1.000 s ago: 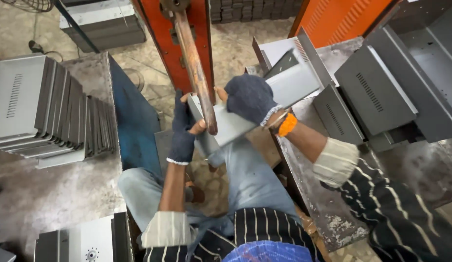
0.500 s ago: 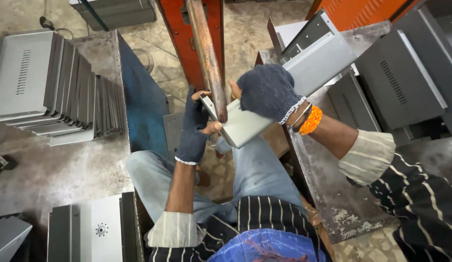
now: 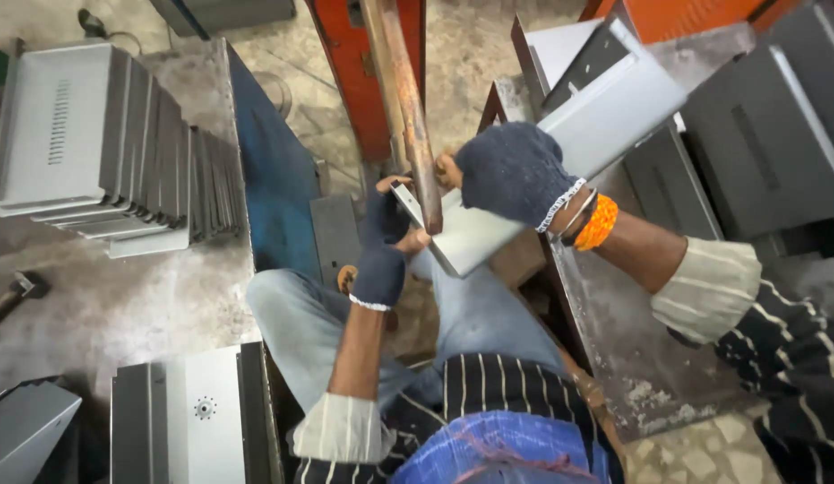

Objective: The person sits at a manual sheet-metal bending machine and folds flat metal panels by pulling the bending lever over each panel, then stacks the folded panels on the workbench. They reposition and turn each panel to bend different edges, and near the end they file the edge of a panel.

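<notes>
The person sits with both knees up, working a bent grey sheet-metal panel point(image 3: 560, 161) that slants from the lap up toward the upper right. The left hand point(image 3: 381, 246), in a dark fingerless glove, pinches the panel's lower left corner, the bare fingertips point(image 3: 415, 240) curled over the edge just beside a rusty lever bar point(image 3: 408, 108) that drops from the red machine frame point(image 3: 345, 63). The right hand point(image 3: 511, 172) (also gloved, with an orange band at the wrist) lies on the panel's upper face further along, fingers closed down over it; whether the thumb wraps beneath is hard to tell from this angle. So the panel runs between the 2 hands, its near end at the left grip and its long body passing under the right palm.

To the left, a row of grey vented covers point(image 3: 94, 143) leans stacked on the bench, with a blue plate point(image 3: 274, 179) standing on edge beside them. Darker grey boxes point(image 3: 766, 134) crowd the right side. 1 perforated panel point(image 3: 202, 408) rests at the lower left.
</notes>
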